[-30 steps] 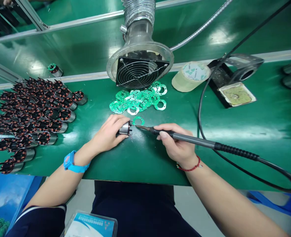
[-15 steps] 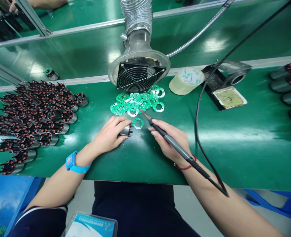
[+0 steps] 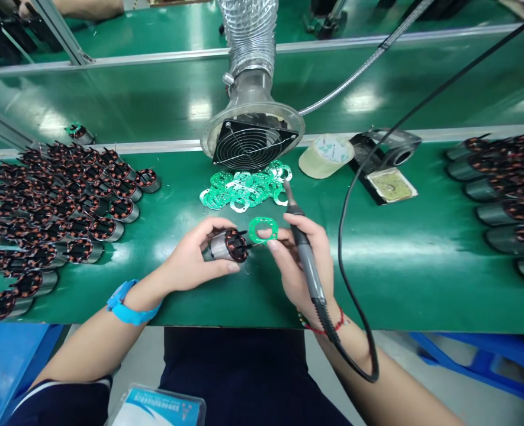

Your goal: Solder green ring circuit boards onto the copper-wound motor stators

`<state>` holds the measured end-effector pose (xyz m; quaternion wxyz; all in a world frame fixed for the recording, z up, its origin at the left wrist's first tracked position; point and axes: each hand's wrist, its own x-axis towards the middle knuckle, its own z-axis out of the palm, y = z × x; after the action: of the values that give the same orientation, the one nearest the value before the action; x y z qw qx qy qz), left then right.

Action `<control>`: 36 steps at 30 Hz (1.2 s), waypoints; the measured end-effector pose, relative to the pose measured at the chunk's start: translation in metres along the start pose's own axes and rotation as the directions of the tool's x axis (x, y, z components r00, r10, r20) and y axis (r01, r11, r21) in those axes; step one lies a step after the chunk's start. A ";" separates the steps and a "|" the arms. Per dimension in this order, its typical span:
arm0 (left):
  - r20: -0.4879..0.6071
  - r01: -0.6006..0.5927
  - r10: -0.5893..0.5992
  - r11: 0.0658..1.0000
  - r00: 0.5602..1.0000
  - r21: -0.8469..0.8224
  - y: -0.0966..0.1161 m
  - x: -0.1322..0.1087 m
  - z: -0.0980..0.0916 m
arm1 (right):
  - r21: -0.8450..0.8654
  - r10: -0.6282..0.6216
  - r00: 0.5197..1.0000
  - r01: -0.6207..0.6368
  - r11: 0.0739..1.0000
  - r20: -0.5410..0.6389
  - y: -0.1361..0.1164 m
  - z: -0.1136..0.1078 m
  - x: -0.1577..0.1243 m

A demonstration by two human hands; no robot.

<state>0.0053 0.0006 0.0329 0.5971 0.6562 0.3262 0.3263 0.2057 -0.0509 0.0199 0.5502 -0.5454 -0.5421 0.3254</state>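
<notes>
My left hand (image 3: 190, 257) is closed round a small silver motor stator (image 3: 227, 245) with copper windings, lifted off the green bench and turned toward the right. My right hand (image 3: 298, 260) pinches a green ring-shaped circuit board (image 3: 263, 229) in its fingertips just right of the stator. That hand also holds a soldering iron (image 3: 304, 248), whose tip points up and away toward the pile of boards. The iron's black cord (image 3: 354, 331) loops past my right wrist.
A pile of green ring boards (image 3: 243, 188) lies in front of a fume extractor fan (image 3: 251, 142). Many wound stators (image 3: 61, 201) lie at the left, more stators (image 3: 505, 195) at the right. A tape roll (image 3: 326, 156) and an iron stand with sponge (image 3: 388, 171) sit behind.
My left hand lifted the stator off the bench and turned its wound end up. My right hand swung the iron upright and picked up the loose green ring board.
</notes>
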 end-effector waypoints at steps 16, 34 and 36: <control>0.165 -0.026 -0.033 0.939 0.986 0.344 -0.005 0.003 -0.002 | 0.178 0.012 0.999 -0.018 0.984 0.036 -0.002 0.005 0.002; 0.087 0.084 -0.199 0.714 0.976 0.695 0.001 0.011 -0.012 | -0.500 0.158 0.898 0.077 0.863 0.411 0.005 -0.014 -0.006; 0.098 0.096 -0.230 0.702 0.968 0.705 0.000 0.011 -0.008 | -0.507 0.113 0.909 0.117 0.854 0.400 0.005 -0.016 -0.002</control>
<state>0.0050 0.0141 0.0343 0.3600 0.8270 0.4268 0.0656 0.2214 -0.0559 0.0179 0.2541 -0.5909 -0.7148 0.2744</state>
